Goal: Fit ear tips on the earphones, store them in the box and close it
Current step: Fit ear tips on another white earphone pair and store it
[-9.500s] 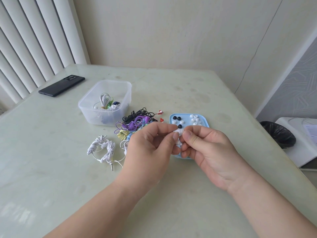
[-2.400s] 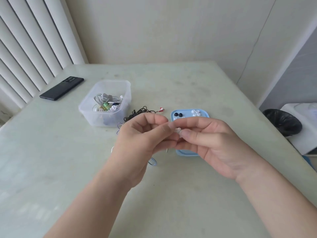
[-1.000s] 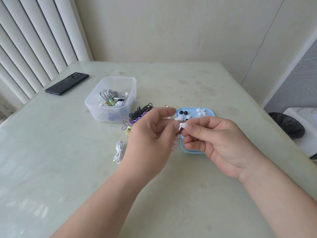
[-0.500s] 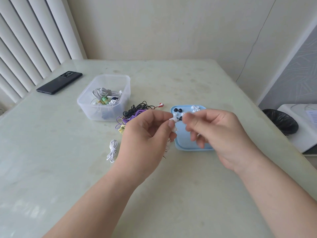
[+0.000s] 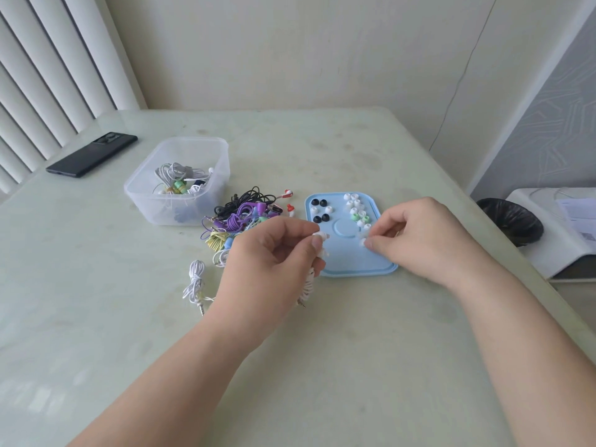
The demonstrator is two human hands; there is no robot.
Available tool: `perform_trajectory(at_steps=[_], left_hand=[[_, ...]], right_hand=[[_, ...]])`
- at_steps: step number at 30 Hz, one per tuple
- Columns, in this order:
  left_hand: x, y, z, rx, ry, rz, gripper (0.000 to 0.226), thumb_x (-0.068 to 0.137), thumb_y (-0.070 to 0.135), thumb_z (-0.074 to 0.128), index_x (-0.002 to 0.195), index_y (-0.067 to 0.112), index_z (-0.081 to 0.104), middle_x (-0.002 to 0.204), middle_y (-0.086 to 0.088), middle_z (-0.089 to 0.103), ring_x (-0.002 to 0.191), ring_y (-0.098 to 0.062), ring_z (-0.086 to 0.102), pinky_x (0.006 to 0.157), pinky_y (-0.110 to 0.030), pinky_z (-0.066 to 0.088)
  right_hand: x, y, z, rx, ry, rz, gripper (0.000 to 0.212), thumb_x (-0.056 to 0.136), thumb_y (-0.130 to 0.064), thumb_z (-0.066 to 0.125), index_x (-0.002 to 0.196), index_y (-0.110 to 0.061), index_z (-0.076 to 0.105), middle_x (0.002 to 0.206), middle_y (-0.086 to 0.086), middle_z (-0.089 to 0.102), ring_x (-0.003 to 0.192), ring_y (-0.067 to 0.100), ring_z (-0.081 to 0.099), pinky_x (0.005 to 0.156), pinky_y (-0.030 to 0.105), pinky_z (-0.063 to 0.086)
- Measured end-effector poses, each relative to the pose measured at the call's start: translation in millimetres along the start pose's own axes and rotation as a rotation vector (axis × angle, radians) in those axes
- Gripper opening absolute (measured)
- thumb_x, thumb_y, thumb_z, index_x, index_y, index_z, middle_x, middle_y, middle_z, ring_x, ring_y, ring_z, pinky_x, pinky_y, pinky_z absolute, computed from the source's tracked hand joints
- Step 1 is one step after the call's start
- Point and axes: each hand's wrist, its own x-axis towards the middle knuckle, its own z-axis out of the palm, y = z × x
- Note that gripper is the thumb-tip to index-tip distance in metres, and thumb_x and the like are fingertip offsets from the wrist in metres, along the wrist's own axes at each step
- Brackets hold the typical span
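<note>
Phone: a flat black phone lies far off to the left of both hands.
Box: the clear plastic box with earphones inside sits open, up and left of the left hand.
Left hand: the left hand pinches a white wound-up earphone.
Lid: the light blue plastic lid lies between the hands.
Right hand: the right hand pinches a small white ear tip over the lid.

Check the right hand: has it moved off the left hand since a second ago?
Yes. The right hand has parted from the left hand and gone rightward over the blue lid, its fingertips now pinching a white ear tip there.
</note>
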Motion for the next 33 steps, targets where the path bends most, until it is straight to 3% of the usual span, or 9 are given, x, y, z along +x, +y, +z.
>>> perform_trajectory(at_steps=[8, 10, 12, 16, 18, 27, 33], left_hand=[[0, -1, 0, -0.034, 0.004, -0.017, 0.003, 0.096, 0.009, 0.073, 0.096, 0.011, 0.076, 0.079, -0.006, 0.078, 0.069, -0.016, 0.076, 0.065, -0.021, 0.058], [1, -1, 0, -0.049, -0.001, -0.012, 0.004, 0.096, 0.008, 0.072, 0.095, 0.009, 0.075, 0.079, -0.006, 0.078, 0.068, -0.015, 0.075, 0.064, -0.021, 0.058], [1, -1, -1, -0.065, -0.003, -0.007, 0.004, 0.096, 0.007, 0.073, 0.095, 0.009, 0.075, 0.078, -0.006, 0.078, 0.068, -0.015, 0.074, 0.065, -0.023, 0.058], [1, 0, -2, -0.109, -0.015, 0.011, 0.003, 0.094, 0.009, 0.074, 0.095, 0.012, 0.076, 0.081, -0.005, 0.079, 0.071, -0.017, 0.076, 0.068, -0.025, 0.059], [1, 1, -4, -0.132, -0.029, 0.035, 0.003, 0.094, 0.008, 0.073, 0.094, 0.009, 0.075, 0.08, -0.005, 0.078, 0.071, -0.016, 0.075, 0.068, -0.023, 0.056], [-1, 4, -4, -0.204, -0.058, 0.14, 0.006, 0.095, 0.007, 0.07, 0.094, 0.009, 0.075, 0.081, -0.006, 0.078, 0.074, -0.02, 0.072, 0.071, -0.026, 0.057], [1, 2, -4, -0.2, -0.04, 0.14, 0.006, 0.096, 0.007, 0.07, 0.094, 0.01, 0.075, 0.081, -0.007, 0.078, 0.074, -0.018, 0.074, 0.07, -0.024, 0.056]], right_hand=[[-2, 0, -4, -0.105, 0.012, -0.02, 0.013, 0.089, -0.019, 0.077, 0.076, -0.024, 0.076, 0.074, -0.006, 0.072, 0.063, 0.014, 0.062, 0.055, 0.022, 0.045], [-5, -3, -9, 0.007, 0.056, -0.046, 0.014, 0.09, -0.016, 0.075, 0.079, -0.024, 0.077, 0.073, -0.006, 0.073, 0.064, 0.01, 0.065, 0.059, 0.022, 0.047], [-8, -11, -11, 0.268, 0.064, -0.072, 0.011, 0.089, -0.01, 0.076, 0.084, -0.019, 0.079, 0.072, -0.001, 0.075, 0.062, 0.01, 0.069, 0.06, 0.024, 0.052], [-18, -28, 1, 0.763, -0.114, -0.025, 0.008, 0.083, 0.001, 0.078, 0.09, -0.001, 0.077, 0.084, 0.02, 0.076, 0.069, 0.025, 0.071, 0.064, 0.029, 0.059], [-20, -32, 8, 0.908, -0.209, 0.018, 0.011, 0.082, 0.001, 0.077, 0.092, 0.003, 0.075, 0.087, 0.023, 0.075, 0.071, 0.026, 0.071, 0.066, 0.029, 0.06], [-19, -32, 18, 1.059, -0.341, 0.013, 0.018, 0.083, -0.012, 0.07, 0.094, 0.002, 0.071, 0.088, 0.017, 0.073, 0.07, 0.019, 0.066, 0.064, 0.025, 0.058], [-19, -31, 24, 1.051, -0.334, 0.013, 0.019, 0.082, -0.012, 0.07, 0.095, 0.002, 0.072, 0.086, 0.016, 0.073, 0.072, 0.021, 0.068, 0.066, 0.026, 0.059]])
